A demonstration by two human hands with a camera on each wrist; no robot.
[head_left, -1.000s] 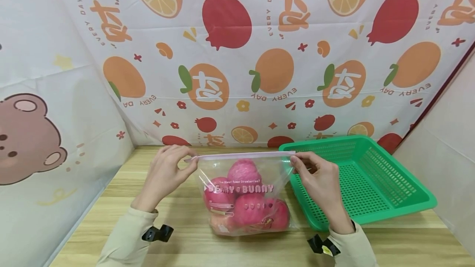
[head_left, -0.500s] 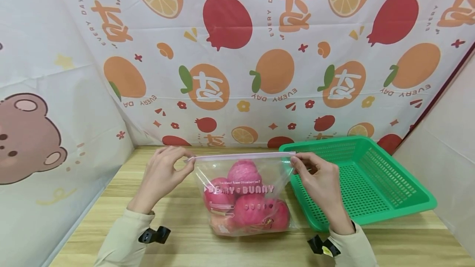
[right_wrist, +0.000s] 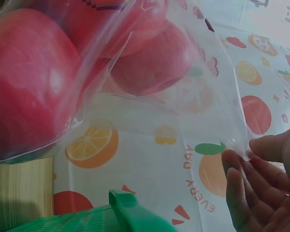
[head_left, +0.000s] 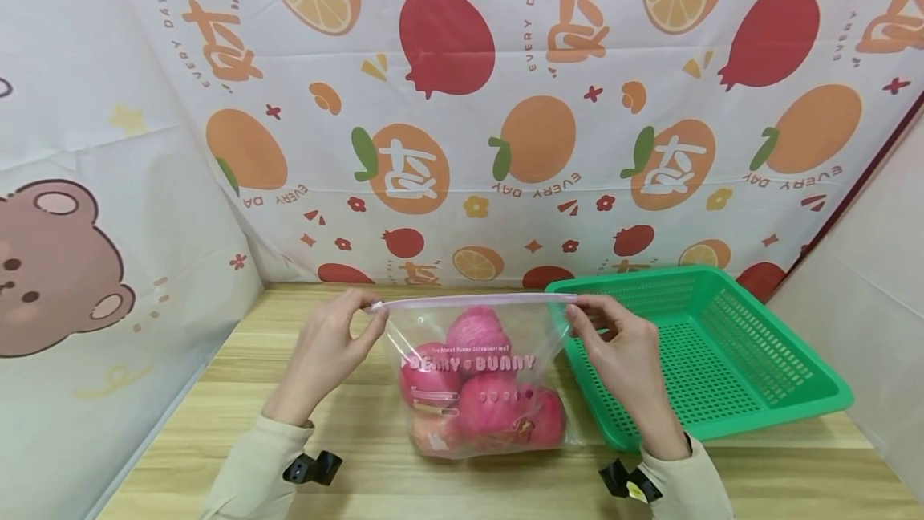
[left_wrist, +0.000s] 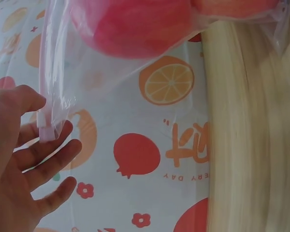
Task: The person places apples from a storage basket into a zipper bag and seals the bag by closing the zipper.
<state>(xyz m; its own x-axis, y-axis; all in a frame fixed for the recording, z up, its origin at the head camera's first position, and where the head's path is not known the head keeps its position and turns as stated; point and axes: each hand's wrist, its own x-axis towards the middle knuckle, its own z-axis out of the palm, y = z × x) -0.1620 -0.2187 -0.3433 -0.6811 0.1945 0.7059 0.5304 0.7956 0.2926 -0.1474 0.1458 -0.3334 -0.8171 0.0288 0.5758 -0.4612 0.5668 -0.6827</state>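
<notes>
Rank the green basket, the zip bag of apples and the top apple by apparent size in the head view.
1. green basket
2. zip bag, pinched at both top corners
3. top apple

The basket's lead over the bag is modest.

Printed in pale pink capitals across the front of the clear plastic zip bag of red apples [head_left: 480,379]: "BERRY BUNNY", with a smaller line above ending in "Yummy Strawberries?"; first words too small to read. Repeated on the white fruit-patterned backdrop cloth [head_left: 505,87]: "EVERY DAY" in small brown capitals, curved beside orange Chinese-style characters, some upside down. Seen again from the left wrist, reversed, near a red fruit.
</notes>
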